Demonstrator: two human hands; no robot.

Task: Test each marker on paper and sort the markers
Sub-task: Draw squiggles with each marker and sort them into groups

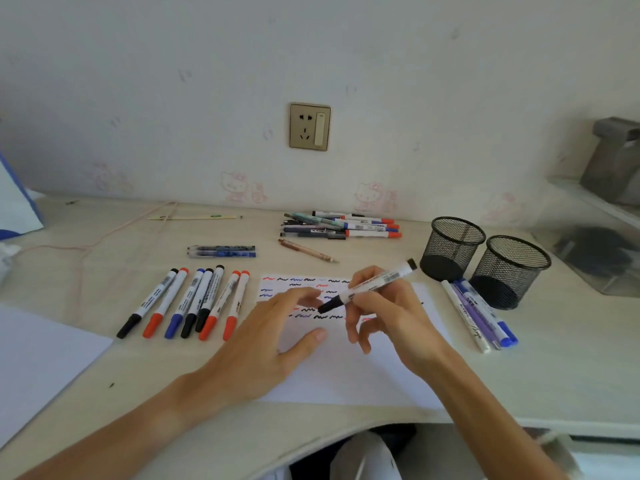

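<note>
**A:** We're looking down at the pale desk (571,375), and the right hand (391,317) has a black-capped whiteboard marker (369,286) pinched between thumb and forefinger, the other fingers loosely curled under it. The marker sits tilted, black cap low and to the left, its black tail end up toward the mesh cups.

**B:** And the cap is on, we'd say: that's a solid black end hanging just above the test paper (346,368). The left hand (273,341) lies over the sheet, fingers straight and relaxed, thumb spread out wide, gripping nothing. Its fingertips reach toward the cap, though we can't tell if they touch it.

**A:** The sheet's top part carries rows of squiggles (304,296) in red, black and blue. Left of it we've got the sorted row of seven markers (187,303), side by side, caps toward us: black, red, blue, two black, two red.

**B:** At the back by the wall lies the untested pile of markers and pens (341,225), with one brown pen (308,251) alone in front of it. Right of the paper, a small group of pens (479,315) lies just beside two black mesh pen cups (485,261), which stand touching each other.

**A:** And a packet of blue refills (221,251) sits above the row.
</note>
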